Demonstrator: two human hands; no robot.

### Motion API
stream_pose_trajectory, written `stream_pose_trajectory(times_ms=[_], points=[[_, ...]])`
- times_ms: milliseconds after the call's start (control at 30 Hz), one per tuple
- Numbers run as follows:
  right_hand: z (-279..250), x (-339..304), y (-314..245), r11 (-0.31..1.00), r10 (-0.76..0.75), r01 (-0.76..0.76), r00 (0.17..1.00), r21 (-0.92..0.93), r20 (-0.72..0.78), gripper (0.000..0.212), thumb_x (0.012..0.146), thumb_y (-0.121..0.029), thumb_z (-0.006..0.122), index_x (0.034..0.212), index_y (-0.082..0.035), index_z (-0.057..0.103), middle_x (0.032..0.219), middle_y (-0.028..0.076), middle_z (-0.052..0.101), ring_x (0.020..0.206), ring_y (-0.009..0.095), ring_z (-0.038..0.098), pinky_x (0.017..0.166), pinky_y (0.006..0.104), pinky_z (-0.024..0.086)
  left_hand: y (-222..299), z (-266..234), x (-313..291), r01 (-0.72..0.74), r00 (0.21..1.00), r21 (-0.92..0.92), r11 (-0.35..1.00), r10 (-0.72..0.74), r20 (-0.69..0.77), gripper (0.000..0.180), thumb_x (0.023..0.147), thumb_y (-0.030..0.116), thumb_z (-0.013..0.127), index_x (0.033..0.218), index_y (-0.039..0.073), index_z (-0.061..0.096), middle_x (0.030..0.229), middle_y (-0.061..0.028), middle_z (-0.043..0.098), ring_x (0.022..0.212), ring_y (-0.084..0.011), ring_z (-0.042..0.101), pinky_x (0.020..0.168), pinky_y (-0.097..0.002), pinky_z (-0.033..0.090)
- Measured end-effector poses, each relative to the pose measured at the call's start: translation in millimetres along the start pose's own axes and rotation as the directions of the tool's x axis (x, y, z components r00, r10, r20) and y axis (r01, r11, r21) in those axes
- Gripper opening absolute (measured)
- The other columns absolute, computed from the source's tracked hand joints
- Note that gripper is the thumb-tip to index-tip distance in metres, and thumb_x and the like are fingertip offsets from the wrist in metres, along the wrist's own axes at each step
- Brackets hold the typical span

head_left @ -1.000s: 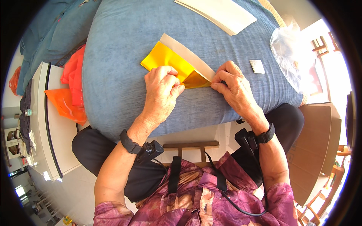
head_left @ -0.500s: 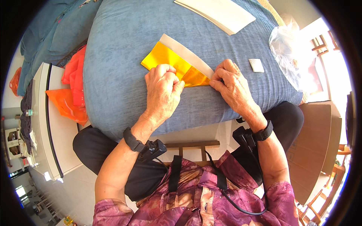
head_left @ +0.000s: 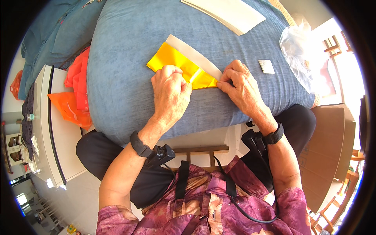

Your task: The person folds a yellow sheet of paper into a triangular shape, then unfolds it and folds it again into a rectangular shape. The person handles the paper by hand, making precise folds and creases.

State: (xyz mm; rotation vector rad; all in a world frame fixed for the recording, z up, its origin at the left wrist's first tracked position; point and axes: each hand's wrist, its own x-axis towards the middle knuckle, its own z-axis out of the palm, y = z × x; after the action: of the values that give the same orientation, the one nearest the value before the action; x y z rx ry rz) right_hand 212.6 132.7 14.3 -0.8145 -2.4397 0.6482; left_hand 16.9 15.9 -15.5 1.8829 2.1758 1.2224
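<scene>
We see a glossy yellow sheet (head_left: 167,54) lying on the blue cloth (head_left: 129,78) of a padded surface, in front of the person and between the two hands, set at a slant with its upper end toward the left. A pale strip (head_left: 194,53) runs along its far edge; whether this is the sheet's own back or a separate piece, we cannot tell. A bright crease-like line crosses the yellow near the left fingertips. The left hand (head_left: 171,92) pinches the sheet's near edge, its thumb against curled fingers, while the right hand (head_left: 241,86) grips the narrow right-hand end between thumb and forefinger. Beyond the right hand we find a small white square (head_left: 266,66) lying flat on the cloth, and farther off, a stack of long off-white paper (head_left: 229,15). At the right edge of the padded surface sits a crumpled clear plastic bag (head_left: 294,51), and below that, on the right, stands a cardboard box (head_left: 323,152). To the left we see red plastic (head_left: 78,76) and orange plastic (head_left: 70,109) beside a white cabinet (head_left: 44,129) with a black edge strip. Nearer us, each wrist wears a black band with a small dark device, above black trousers (head_left: 102,160) and a purple patterned shirt (head_left: 188,215); a wooden bar (head_left: 201,149) shows between the knees.
</scene>
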Motion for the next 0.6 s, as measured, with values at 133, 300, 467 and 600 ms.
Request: stream_pose_trajectory(times_ms=[133, 300, 467, 600], points=[[0.7, 0.2, -0.1, 1.0, 0.012, -0.012, 1.0, 0.017, -0.015, 0.017, 0.082, -0.011, 0.071, 0.074, 0.0, 0.061, 0.091, 0.012, 0.058, 0.092, 0.032, 0.059, 0.084, 0.041, 0.051, 0.7, 1.3, 0.5, 0.003, 1.0, 0.021, 1.0, -0.003, -0.009, 0.012, 0.077, 0.001, 0.074, 0.074, 0.0, 0.063, 0.109, -0.0144, 0.062, 0.105, -0.0319, 0.056, 0.094, -0.0479, 0.041], [0.6, 0.5, -0.4, 0.999, 0.027, -0.026, 1.0, 0.027, -0.015, 0.017, 0.081, -0.012, 0.071, 0.073, 0.0, 0.062, 0.09, 0.012, 0.058, 0.092, 0.032, 0.059, 0.084, 0.0412, 0.051, 1.6, 2.6, 0.7, 0.032, 0.999, 0.026, 0.999, -0.032, -0.005, 0.011, 0.077, 0.001, 0.073, 0.072, 0.0, 0.063, 0.108, -0.0144, 0.062, 0.104, -0.0322, 0.056, 0.093, -0.0479, 0.041], [0.5, 1.5, -0.7, 0.997, 0.066, -0.066, 0.998, 0.049, -0.007, 0.018, 0.081, -0.013, 0.072, 0.072, 0.0, 0.063, 0.089, 0.011, 0.058, 0.092, 0.031, 0.06, 0.083, 0.0412, 0.052, 0.9, 4.1, 1.4, 0.028, 0.999, 0.048, 0.998, -0.027, -0.02, 0.011, 0.077, 0.001, 0.072, 0.072, 0.001, 0.063, 0.107, -0.0139, 0.062, 0.103, -0.0322, 0.057, 0.091, -0.0476, 0.042], [0.8, 2.0, -0.4, 0.994, 0.095, -0.094, 0.995, 0.058, -0.004, 0.018, 0.079, -0.013, 0.073, 0.072, 0.0, 0.065, 0.088, 0.011, 0.058, 0.092, 0.031, 0.06, 0.082, 0.041, 0.052, 0.9, 4.7, 1.6, 0.032, 0.999, 0.055, 0.998, -0.03, -0.028, 0.011, 0.077, 0.002, 0.073, 0.072, 0.001, 0.063, 0.106, -0.0138, 0.062, 0.103, -0.0323, 0.057, 0.091, -0.0477, 0.042]])
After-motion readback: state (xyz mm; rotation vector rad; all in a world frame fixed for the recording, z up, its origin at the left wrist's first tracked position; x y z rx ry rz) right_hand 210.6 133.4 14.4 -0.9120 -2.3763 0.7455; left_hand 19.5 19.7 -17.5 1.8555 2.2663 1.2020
